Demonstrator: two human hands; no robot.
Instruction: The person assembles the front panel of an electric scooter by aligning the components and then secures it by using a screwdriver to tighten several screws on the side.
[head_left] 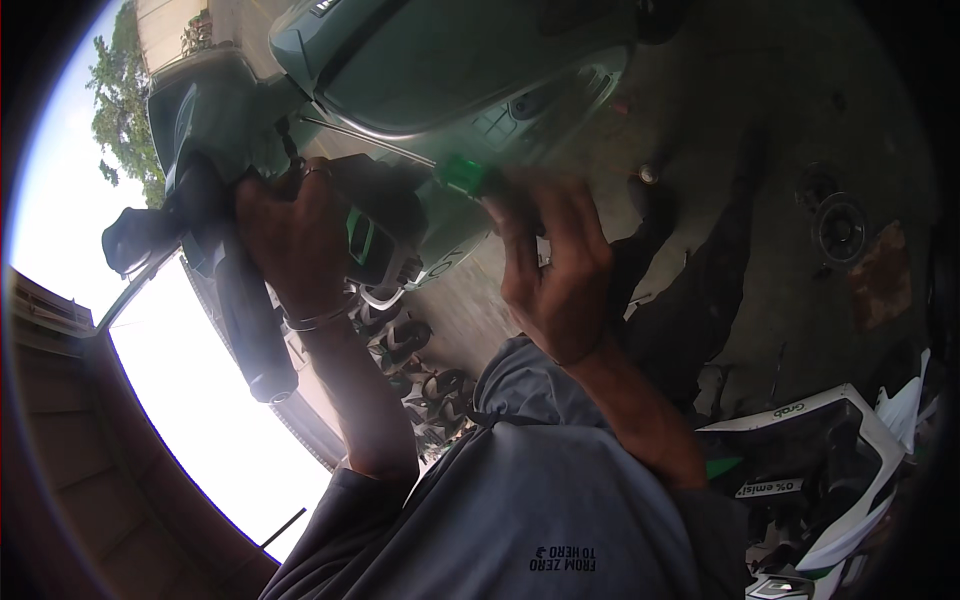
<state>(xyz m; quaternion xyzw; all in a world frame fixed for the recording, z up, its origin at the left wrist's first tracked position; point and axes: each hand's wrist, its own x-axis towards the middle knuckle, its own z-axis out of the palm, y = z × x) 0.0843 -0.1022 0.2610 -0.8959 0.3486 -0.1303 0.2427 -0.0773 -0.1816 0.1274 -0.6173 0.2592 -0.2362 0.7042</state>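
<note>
My right hand grips a screwdriver by its green and black handle, fingers closed around the dark end. Its long thin shaft points left and slightly up, and the tip is near the edge of the green scooter body. My left hand is beside the scooter's handlebar, fingers curled in at dark parts under the front cover. What those fingers hold is hidden. A dark, green-trimmed part sits just right of that hand.
A white and black scooter body stands at the lower right. A round wheel-like part and a brown sheet lie on the floor at the right. Several parked scooters stand behind my left forearm.
</note>
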